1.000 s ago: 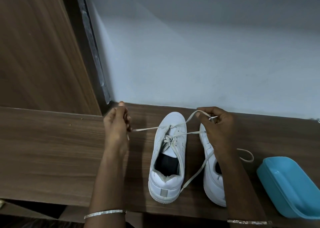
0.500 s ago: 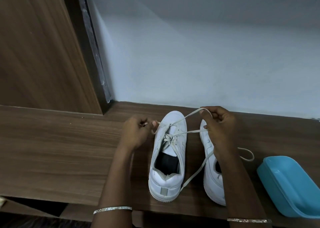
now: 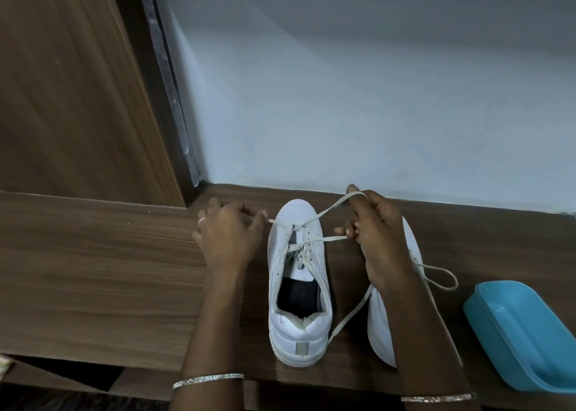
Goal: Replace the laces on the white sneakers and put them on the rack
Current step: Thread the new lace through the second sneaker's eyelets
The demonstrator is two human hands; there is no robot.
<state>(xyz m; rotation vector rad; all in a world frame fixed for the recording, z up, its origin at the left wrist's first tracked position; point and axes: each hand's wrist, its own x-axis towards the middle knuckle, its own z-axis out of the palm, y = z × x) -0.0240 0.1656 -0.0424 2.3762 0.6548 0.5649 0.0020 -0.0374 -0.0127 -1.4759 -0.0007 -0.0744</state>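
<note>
Two white sneakers stand side by side on the wooden surface (image 3: 93, 270), toes toward the wall. The left sneaker (image 3: 297, 286) has a white lace (image 3: 324, 212) partly threaded through its front eyelets. My left hand (image 3: 229, 236) pinches one lace end at the sneaker's left front. My right hand (image 3: 377, 233) holds the other part of the lace, looped over its fingers above the toe. The lace's tail runs down between the shoes. The right sneaker (image 3: 378, 332) lies mostly hidden under my right arm, with its own lace loop showing to the right.
A light blue plastic tub (image 3: 523, 332) lies at the right edge of the surface. A pale wall (image 3: 343, 99) rises just behind the shoes. A brown wooden panel (image 3: 62, 83) stands at the left. The surface's front edge runs just behind the sneakers' heels.
My left hand has come in from the left to the sneaker's toe, shortening the lace stretched between hand and shoe. My right hand has stayed almost in place holding its loop.
</note>
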